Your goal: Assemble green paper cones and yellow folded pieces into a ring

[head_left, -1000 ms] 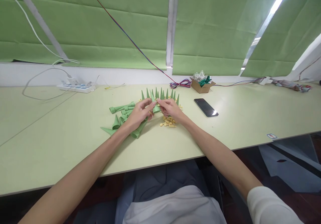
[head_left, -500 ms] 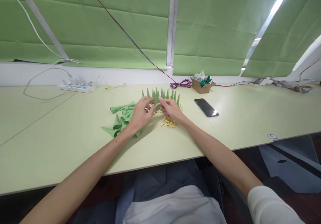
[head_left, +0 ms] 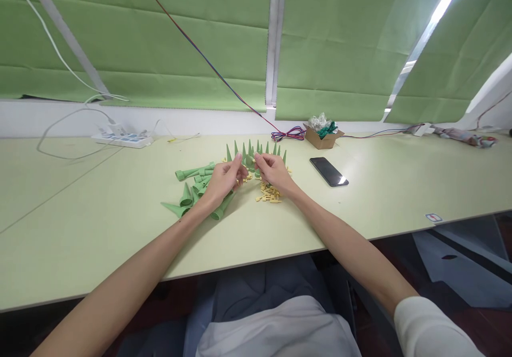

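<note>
Over the middle of the table, my right hand (head_left: 275,171) is closed, thumb and forefinger pinching a green cone (head_left: 250,161) at its edge. Just left of it, my left hand (head_left: 226,182) has curled fingers with the thumb pressed towards them; whatever is in them is too small to make out. Behind both hands stands a row of upright green cones (head_left: 236,148). Loose green cones (head_left: 218,213) lie in a pile beside and under my left wrist. Small yellow pegs (head_left: 270,193) are heaped below my right hand, with more scattered among the standing cones.
A black phone (head_left: 329,172) lies to the right. Further back are a small cardboard box (head_left: 323,139) with plastic wrap and a coiled red-and-blue wire (head_left: 294,133). At the left rear sits a white power strip (head_left: 124,139) with cables. The table's front edge (head_left: 248,265) is close to my body.
My left hand has drawn away from the green cone, slightly left and down, its thumb now raised. My right hand stays almost in place with the cone.
</note>
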Demonstrator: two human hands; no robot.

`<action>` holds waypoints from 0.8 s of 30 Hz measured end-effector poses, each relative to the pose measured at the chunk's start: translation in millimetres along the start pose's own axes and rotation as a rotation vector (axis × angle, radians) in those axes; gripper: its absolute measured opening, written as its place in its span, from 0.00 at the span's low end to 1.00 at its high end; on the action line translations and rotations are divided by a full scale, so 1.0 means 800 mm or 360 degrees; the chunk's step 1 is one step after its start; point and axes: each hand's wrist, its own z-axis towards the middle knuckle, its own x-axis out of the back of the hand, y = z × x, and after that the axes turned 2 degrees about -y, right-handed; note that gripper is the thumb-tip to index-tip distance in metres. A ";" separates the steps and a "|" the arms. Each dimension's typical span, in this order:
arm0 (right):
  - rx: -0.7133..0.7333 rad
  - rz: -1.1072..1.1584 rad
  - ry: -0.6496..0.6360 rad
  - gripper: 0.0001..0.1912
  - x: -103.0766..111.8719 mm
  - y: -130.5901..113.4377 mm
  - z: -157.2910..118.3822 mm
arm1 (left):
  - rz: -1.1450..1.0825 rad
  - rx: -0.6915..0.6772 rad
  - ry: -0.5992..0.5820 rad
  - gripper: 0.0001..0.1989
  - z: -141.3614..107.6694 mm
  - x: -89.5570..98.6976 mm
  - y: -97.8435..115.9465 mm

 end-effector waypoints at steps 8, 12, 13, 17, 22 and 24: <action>0.0046 -0.0031 -0.0075 0.27 0.002 0.003 -0.002 | -0.0352 0.0292 -0.0267 0.27 0.002 0.000 0.002; -0.0019 0.0077 -0.0104 0.28 0.001 0.001 -0.003 | -0.0401 0.0263 -0.0346 0.26 0.002 0.002 0.001; -0.0046 0.0107 -0.0108 0.29 0.001 0.000 -0.003 | -0.0390 0.0239 -0.0362 0.26 0.001 0.003 0.001; -0.0119 0.0230 -0.0102 0.29 0.000 -0.003 -0.003 | -0.0169 0.0107 -0.0363 0.22 -0.004 0.002 0.005; -0.0254 0.0371 -0.0078 0.30 0.000 -0.002 -0.002 | 0.0351 -0.0183 -0.0271 0.15 -0.006 0.001 0.000; -0.0300 0.0409 -0.0084 0.30 0.000 -0.001 -0.002 | 0.0489 -0.0328 -0.0210 0.14 -0.004 0.000 -0.005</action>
